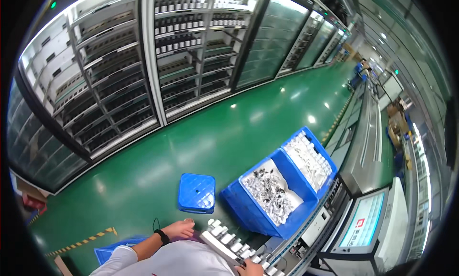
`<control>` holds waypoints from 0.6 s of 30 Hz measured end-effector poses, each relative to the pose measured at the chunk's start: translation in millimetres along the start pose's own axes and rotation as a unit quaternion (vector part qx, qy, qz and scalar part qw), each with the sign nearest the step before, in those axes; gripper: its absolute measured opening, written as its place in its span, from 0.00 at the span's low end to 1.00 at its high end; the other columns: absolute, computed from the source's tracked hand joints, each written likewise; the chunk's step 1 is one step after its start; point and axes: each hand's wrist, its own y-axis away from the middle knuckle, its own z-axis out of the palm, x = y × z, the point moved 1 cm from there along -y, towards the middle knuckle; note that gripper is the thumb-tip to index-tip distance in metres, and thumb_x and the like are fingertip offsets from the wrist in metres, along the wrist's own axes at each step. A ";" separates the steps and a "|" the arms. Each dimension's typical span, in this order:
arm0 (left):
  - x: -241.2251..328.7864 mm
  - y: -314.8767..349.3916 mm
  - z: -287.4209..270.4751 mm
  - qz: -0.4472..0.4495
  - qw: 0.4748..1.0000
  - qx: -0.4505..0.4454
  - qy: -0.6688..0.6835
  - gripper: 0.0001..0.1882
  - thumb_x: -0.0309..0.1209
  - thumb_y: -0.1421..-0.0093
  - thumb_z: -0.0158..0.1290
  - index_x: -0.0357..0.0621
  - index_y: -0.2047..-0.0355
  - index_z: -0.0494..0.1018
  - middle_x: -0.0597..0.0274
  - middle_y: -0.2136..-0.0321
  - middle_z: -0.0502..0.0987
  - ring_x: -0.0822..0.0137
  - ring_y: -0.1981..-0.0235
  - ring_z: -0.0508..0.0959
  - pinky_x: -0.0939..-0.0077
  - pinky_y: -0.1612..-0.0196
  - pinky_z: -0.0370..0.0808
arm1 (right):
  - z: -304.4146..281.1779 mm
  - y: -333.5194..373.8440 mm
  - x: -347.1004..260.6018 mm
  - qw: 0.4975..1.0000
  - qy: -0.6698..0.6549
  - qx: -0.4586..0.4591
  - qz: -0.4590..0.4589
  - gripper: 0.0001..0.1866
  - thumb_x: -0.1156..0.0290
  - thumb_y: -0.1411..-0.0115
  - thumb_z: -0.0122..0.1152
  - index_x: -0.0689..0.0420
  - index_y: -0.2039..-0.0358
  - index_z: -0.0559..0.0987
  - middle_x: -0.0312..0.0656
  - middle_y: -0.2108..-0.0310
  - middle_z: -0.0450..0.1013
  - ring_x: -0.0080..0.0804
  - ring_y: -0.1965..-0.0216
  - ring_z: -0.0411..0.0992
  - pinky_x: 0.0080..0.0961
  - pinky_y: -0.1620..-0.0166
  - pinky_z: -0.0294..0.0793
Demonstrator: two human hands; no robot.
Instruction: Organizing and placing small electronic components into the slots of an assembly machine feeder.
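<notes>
In front of my body is a long pale rack [220, 248] carrying a row of white cylindrical pieces [236, 247]. My right hand [251, 268] is at its near right end, with fingers curled against it; the lower part of that hand is cut off by the picture's edge. Just left of the rack's far end, my left hand [180, 229] is raised with its fingers drawn together. Whatever may be between those fingertips is too small to make out. A black band [162, 236] circles my left wrist.
Two blue bins [256, 214] hold many white and silvery pieces beside a conveyor line. A blue stool [196, 192] stands on the green floor. At right is a machine with a lit screen [364, 222]. Glass-door cabinets [160, 84] line the far side; people [358, 71] are far off.
</notes>
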 end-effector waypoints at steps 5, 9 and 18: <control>-15.2 34.7 -55.4 -0.062 0.939 -0.011 0.337 0.28 0.48 0.29 0.54 0.34 0.43 0.72 0.57 0.53 0.82 0.64 0.52 0.83 0.66 0.45 0.79 | -30.4 -71.1 -123.3 0.989 0.019 -0.116 -0.087 0.16 0.49 0.36 0.61 0.46 0.57 0.81 0.48 0.67 0.80 0.50 0.66 0.80 0.47 0.62 0.79; 6.0 102.6 -85.6 0.087 0.891 0.019 0.445 0.21 0.39 0.29 0.52 0.38 0.43 0.74 0.56 0.51 0.82 0.62 0.51 0.83 0.63 0.43 0.78 | -32.4 -112.5 -198.1 0.954 0.037 -0.093 -0.282 0.14 0.51 0.37 0.62 0.46 0.60 0.81 0.45 0.70 0.80 0.50 0.69 0.79 0.47 0.65 0.78; 42.9 201.2 -75.7 0.293 0.890 0.343 -0.061 0.43 0.38 0.45 0.71 0.47 0.34 0.62 0.55 0.42 0.76 0.53 0.38 0.74 0.51 0.30 0.66 | -50.1 -210.8 -290.5 0.837 0.084 -0.084 -0.535 0.14 0.52 0.37 0.61 0.49 0.67 0.77 0.42 0.77 0.76 0.48 0.76 0.77 0.46 0.73 0.74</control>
